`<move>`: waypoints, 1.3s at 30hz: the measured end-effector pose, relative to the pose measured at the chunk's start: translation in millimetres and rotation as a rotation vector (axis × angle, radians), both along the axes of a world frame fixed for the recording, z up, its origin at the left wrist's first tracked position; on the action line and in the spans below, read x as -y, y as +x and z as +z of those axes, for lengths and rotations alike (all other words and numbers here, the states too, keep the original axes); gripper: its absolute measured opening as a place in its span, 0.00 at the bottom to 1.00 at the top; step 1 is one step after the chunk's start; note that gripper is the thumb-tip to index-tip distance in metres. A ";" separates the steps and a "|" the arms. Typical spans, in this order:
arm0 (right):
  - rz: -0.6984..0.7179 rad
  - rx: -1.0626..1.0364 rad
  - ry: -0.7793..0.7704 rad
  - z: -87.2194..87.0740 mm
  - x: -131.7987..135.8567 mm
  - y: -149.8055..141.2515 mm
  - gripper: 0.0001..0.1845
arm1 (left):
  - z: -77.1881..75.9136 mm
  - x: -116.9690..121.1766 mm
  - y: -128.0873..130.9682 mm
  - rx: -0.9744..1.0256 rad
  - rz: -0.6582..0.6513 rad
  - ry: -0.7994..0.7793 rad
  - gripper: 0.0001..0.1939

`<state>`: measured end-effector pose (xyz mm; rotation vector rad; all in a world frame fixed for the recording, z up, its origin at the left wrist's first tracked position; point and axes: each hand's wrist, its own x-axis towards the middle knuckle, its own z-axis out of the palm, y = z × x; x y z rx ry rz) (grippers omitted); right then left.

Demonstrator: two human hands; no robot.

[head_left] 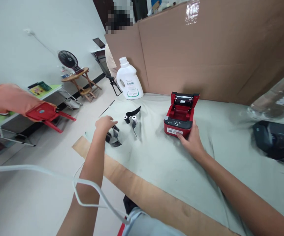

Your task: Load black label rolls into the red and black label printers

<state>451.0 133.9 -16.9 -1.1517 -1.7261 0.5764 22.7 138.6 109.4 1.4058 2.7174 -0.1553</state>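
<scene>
Red plastic, with black trim, makes up the small printer (178, 119) on the cloth-covered counter (154, 160), its lid (184, 99) raised at the back and its inside showing. The right hand (192, 141) grips its near right corner, thumb on the front face by a white label (173, 131) and fingers against the side. The left hand (106, 124) is well apart from it, palm down over a cluster of dark curled strips and rolls (114, 137) (whether the fingers pinch any of it, I cannot tell).

Just beside that cluster, between it and the printer, lie two small rolls: one (126, 119) with a black strip (134, 112) curving away behind it, the other (134, 118) with a dark, shiny tail trailing towards the near side. Behind them stands a white jug (129, 80), upright and capped, close to a tall cardboard panel (193, 52) that runs along the far side. At the right sit a black device (277, 141) (rather blurred) and, behind it, something in clear plastic (277, 95). Bare wood (142, 190) shows along the near edge.

Off to the left, a person in orange (16, 98) leans over a green-topped table (49, 91), by a red stool (42, 113); a black fan (68, 59) stands on a wooden stool (76, 77).
</scene>
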 end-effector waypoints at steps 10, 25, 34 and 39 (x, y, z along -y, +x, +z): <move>-0.042 0.018 0.011 4.1 0.2 -1.9 0.47 | -15.7 14.2 -12.5 0.014 -0.043 -0.025 0.27; -0.215 0.113 0.219 26.3 11.4 -3.9 0.47 | -17.6 59.5 -22.1 -0.011 -0.043 0.271 0.24; 0.246 0.036 -0.116 124.9 37.2 -76.0 0.21 | -25.7 72.7 179.5 0.156 -0.818 0.868 0.24; 0.243 -0.031 -0.177 121.0 20.3 -67.6 0.19 | -42.2 59.1 227.0 0.264 -0.981 0.950 0.25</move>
